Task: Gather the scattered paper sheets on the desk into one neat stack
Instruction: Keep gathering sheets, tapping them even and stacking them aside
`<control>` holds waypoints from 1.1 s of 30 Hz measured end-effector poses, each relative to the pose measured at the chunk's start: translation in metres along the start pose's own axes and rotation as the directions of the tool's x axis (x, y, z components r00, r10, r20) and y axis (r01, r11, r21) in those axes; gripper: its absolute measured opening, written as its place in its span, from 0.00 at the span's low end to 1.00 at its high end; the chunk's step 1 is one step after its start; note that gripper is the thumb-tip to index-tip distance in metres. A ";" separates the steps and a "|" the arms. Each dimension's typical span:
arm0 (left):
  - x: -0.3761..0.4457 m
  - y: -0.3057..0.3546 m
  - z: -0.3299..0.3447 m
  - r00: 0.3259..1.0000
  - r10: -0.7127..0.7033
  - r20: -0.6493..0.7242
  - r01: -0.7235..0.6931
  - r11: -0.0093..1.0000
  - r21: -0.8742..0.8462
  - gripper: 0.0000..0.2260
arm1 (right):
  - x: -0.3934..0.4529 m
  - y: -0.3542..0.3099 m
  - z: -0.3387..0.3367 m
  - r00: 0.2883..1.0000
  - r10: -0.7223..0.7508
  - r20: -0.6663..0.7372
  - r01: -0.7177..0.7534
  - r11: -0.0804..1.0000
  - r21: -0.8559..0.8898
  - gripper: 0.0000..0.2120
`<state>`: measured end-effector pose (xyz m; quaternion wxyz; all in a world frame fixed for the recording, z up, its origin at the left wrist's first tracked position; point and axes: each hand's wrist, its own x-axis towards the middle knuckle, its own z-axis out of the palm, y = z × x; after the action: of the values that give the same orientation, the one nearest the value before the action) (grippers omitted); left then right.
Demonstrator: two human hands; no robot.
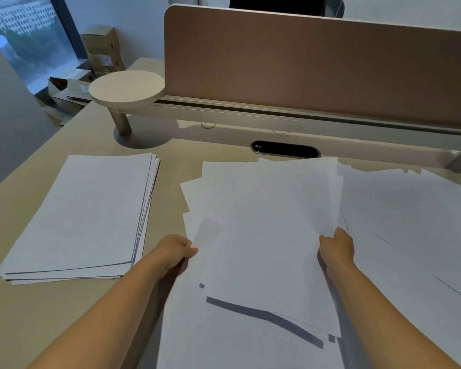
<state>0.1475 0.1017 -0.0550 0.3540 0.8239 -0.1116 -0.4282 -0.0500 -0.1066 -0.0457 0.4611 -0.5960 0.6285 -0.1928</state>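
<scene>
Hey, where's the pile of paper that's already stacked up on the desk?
In the head view, the stacked pile lies on the desk's left side, left of the left hand, below the round shelf.

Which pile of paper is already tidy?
The paper stack on the desk's left, which neither hand touches. The bunch gripped by the left hand and right hand is fanned out; the sheets at right lie scattered.
</scene>
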 end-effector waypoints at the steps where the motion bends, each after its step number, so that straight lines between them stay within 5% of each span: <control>1: 0.001 0.001 0.000 0.997 0.031 -0.072 -0.034 0.999 -0.030 0.20 | 0.000 0.000 -0.004 1.000 -0.003 0.017 0.003 1.000 0.003 0.09; 6: 0.015 0.012 0.001 0.942 0.056 -0.332 -0.130 0.970 -0.204 0.18 | -0.009 0.004 -0.007 0.982 0.000 0.190 0.006 0.999 -0.032 0.10; 8: 0.018 0.022 0.007 0.946 0.052 -0.320 -0.140 0.956 -0.257 0.15 | -0.012 0.007 -0.002 0.965 0.026 0.260 -0.012 0.999 -0.053 0.05; 10: 0.019 0.029 0.017 0.967 0.044 -0.252 -0.114 0.957 -0.266 0.13 | -0.013 0.009 0.005 0.960 0.012 0.279 0.027 0.990 -0.135 0.13; 12: 0.016 0.030 0.027 0.984 0.052 -0.172 -0.104 0.946 -0.308 0.18 | -0.019 0.007 0.011 0.950 -0.007 0.313 0.071 0.979 -0.193 0.04; 14: 0.013 0.026 0.032 0.990 0.098 -0.102 -0.125 0.941 -0.314 0.17 | -0.022 0.006 0.015 0.928 -0.003 0.373 0.086 0.975 -0.206 0.20; 18: 0.015 0.017 0.022 0.949 0.136 -0.285 -0.156 0.987 -0.049 0.15 | -0.029 -0.003 0.021 0.910 0.003 0.414 0.035 0.996 -0.084 0.25; 24: -0.006 0.021 -0.018 0.865 0.156 -0.477 -0.260 0.952 -0.160 0.14 | -0.037 -0.016 0.038 0.936 -0.029 0.352 0.085 0.986 -0.146 0.28; 30: -0.016 0.007 -0.057 0.883 0.094 -0.459 -0.245 0.928 -0.281 0.14 | -0.054 -0.034 0.059 0.867 -0.036 0.497 0.030 0.999 0.021 0.29; 33: -0.015 -0.006 -0.051 0.931 0.094 -0.353 -0.185 0.954 -0.235 0.15 | -0.052 -0.033 0.062 0.852 -0.053 0.521 0.105 0.992 -0.071 0.25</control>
<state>0.1778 0.1384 -0.0304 0.5041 0.8204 -0.0500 -0.2652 0.0121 -0.0460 -0.0323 0.5756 -0.6726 0.4649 -0.0135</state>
